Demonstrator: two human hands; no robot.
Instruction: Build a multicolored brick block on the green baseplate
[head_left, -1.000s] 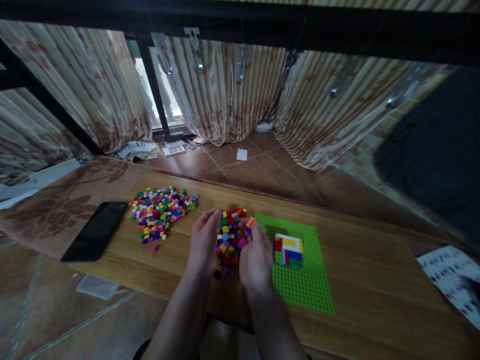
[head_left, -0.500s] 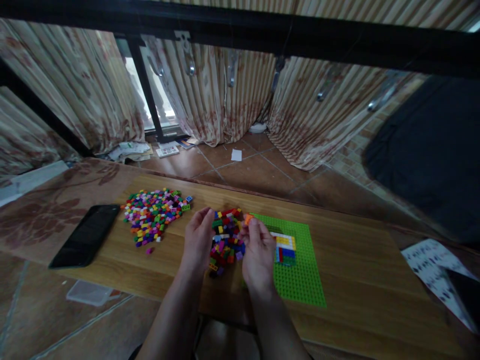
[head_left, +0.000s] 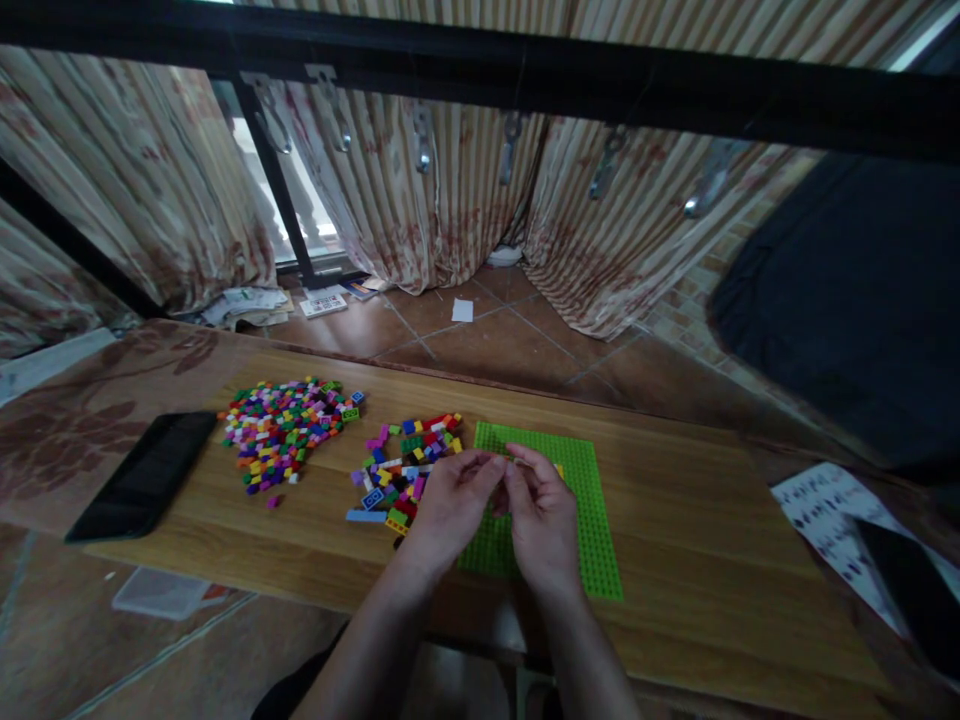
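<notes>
My left hand point(head_left: 459, 500) and my right hand point(head_left: 544, 510) meet over the green studded baseplate point(head_left: 592, 530), thumbs and fingertips pressed together. Whatever lies between the fingertips is hidden. Beneath and behind my hands, the built patch of bricks on the baseplate is almost wholly covered. To the left of my left hand spreads a loose group of larger coloured toy bricks point(head_left: 411, 443), partly hidden by that hand. A light blue long brick point(head_left: 367, 516) lies at its near edge.
A heap of small coloured bricks point(head_left: 289, 425) sits farther left on the wooden table point(head_left: 697, 540), beside a black phone point(head_left: 142, 475). At the right lie a printed sheet point(head_left: 817, 510) and a dark device point(head_left: 900, 590). A clear plastic box point(head_left: 161, 592) is on the floor.
My hands have come together from apart, the left moving right. The orange brick that showed in my right fingers is out of sight. More of the loose bricks shows; the view has shifted slightly.
</notes>
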